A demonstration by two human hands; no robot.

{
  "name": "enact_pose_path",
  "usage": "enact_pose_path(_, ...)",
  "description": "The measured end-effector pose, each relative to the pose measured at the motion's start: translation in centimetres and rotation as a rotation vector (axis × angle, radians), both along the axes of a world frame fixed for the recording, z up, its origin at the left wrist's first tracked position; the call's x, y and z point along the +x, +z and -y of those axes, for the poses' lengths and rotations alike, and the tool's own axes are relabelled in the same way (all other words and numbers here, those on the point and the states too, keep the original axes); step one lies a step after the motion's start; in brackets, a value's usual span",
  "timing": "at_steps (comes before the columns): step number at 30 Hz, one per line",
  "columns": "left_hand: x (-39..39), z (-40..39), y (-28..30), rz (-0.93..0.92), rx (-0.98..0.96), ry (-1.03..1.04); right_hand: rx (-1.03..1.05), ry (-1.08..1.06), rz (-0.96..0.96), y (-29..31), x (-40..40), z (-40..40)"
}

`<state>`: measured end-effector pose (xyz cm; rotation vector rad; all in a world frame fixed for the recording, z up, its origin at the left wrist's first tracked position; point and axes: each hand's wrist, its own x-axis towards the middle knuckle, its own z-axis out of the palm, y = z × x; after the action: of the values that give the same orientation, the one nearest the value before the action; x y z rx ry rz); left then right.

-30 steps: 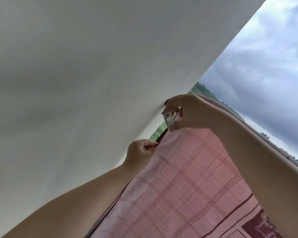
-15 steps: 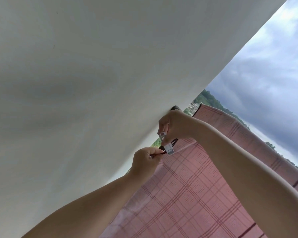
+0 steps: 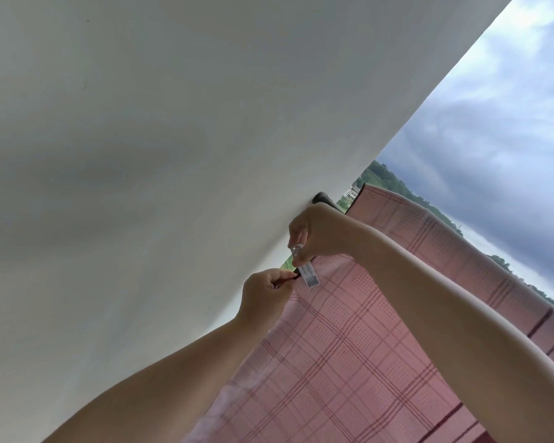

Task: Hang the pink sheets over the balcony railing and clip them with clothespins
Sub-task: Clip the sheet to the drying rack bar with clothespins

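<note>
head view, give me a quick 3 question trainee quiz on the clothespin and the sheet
1. True or false: the right hand pinches the white clothespin.
2. What does the left hand grip? A) the edge of the pink plaid sheet B) a basket C) nothing
3. Fill in: left of the hands stands a white ____.

Key: 1 true; 2 A; 3 wall

**Materials and finishes**

The sheet [image 3: 349, 356] is seen as matt woven cloth, pink with a darker check and fine dotted squares, its surface soft and lightly creased. The clothespin [image 3: 307, 273] is made of pale, translucent-looking plastic with a slight sheen. The wall [image 3: 173, 155] is finished smooth, matt and off-white.
</note>
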<state>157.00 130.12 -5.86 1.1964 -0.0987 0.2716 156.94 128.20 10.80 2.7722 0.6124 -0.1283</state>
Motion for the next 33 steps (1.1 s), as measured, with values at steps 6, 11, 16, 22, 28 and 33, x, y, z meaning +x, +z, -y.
enact_pose_path(6,-0.2,-1.1,-0.3,0.020,0.064,-0.021,-0.197,0.035,-0.039,-0.2,0.4,0.4)
enact_pose_path(11,-0.4,-5.1,-4.0,-0.313,-0.419,-0.129,-0.580,0.321,0.288,-3.8,-0.7,0.7)
enact_pose_path(16,-1.8,-7.6,-9.5,-0.491,-0.511,-0.133,-0.694,0.421,-0.050,-14.3,-1.9,1.0)
enact_pose_path(22,-4.0,-8.4,-16.0,-0.553,-0.291,-0.254,-0.821,0.185,-0.259,-22.6,0.1,2.0)
enact_pose_path(28,-5.4,-7.7,-19.6,-0.636,-0.353,-0.265,-0.779,-0.083,-0.350,-24.9,2.4,2.5)
enact_pose_path(33,-5.7,-7.1,-19.9,-0.661,-0.327,-0.273,-0.706,-0.186,-0.362,-25.4,3.1,2.6)
